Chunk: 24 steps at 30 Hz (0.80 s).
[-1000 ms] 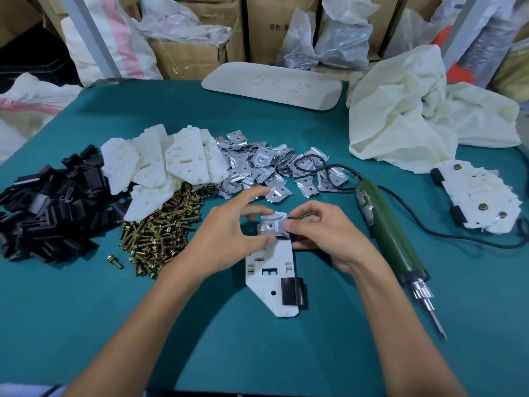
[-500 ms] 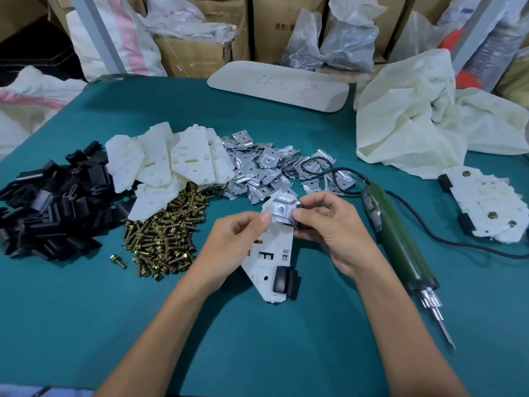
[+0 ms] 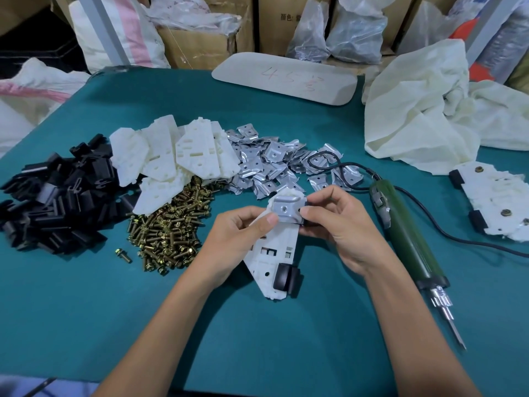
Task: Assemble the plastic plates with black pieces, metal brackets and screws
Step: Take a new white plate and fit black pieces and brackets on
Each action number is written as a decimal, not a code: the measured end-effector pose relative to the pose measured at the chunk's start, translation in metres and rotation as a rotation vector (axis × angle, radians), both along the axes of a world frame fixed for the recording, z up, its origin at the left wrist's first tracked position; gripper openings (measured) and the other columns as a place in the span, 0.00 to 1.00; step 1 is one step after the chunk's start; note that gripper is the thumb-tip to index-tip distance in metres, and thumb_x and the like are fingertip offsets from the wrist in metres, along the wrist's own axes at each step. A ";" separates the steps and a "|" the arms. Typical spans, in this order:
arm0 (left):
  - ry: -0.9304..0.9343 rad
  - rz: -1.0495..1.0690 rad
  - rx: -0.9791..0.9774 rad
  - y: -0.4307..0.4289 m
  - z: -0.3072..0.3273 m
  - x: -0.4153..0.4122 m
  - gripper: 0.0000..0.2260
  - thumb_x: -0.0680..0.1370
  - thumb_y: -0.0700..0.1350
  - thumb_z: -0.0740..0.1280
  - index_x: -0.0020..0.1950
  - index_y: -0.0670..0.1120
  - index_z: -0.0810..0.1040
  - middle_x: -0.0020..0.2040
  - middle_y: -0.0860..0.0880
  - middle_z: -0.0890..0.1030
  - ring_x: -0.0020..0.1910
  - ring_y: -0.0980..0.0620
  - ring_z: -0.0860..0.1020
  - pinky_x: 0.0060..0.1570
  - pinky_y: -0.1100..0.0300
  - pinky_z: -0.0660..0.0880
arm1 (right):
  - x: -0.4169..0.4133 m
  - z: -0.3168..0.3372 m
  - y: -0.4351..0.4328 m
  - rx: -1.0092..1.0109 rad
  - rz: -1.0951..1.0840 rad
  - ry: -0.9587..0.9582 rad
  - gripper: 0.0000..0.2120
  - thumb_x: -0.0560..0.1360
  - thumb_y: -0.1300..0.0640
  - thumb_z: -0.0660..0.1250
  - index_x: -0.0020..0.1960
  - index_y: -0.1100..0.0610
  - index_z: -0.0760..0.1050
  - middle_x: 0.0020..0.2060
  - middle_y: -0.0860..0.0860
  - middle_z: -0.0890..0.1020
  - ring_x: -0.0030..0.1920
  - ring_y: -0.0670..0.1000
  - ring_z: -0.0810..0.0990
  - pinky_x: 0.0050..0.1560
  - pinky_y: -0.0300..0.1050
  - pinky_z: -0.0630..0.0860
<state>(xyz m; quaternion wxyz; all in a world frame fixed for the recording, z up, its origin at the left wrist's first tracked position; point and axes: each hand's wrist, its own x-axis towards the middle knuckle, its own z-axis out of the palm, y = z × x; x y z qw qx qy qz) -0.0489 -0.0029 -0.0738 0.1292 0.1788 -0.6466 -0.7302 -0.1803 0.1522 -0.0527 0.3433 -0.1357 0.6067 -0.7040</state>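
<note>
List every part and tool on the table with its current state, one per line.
white plate: held tilted in both hands, one black piece clipped on near end
metal bracket: pressed on plate's far end, hole empty
left hand: gripping plate
right hand: pinching bracket
screws: loose heap
black pieces: loose heap
electric screwdriver: lying unused
finished plates: stacked, screwed

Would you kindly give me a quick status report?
Both hands, left hand and right hand, pinch metal bracket onto white plate. No screw in. Nothing blocking.

Workshop storeroom: cardboard boxes (image 3: pixel 200 44), heaped screws (image 3: pixel 169 230)
</note>
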 end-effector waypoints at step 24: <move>-0.104 0.017 0.123 -0.007 0.005 0.005 0.19 0.80 0.58 0.65 0.59 0.44 0.83 0.54 0.38 0.85 0.54 0.33 0.82 0.57 0.37 0.77 | 0.009 0.006 0.001 0.000 0.161 0.276 0.26 0.67 0.58 0.79 0.63 0.45 0.80 0.46 0.42 0.85 0.45 0.46 0.84 0.52 0.40 0.81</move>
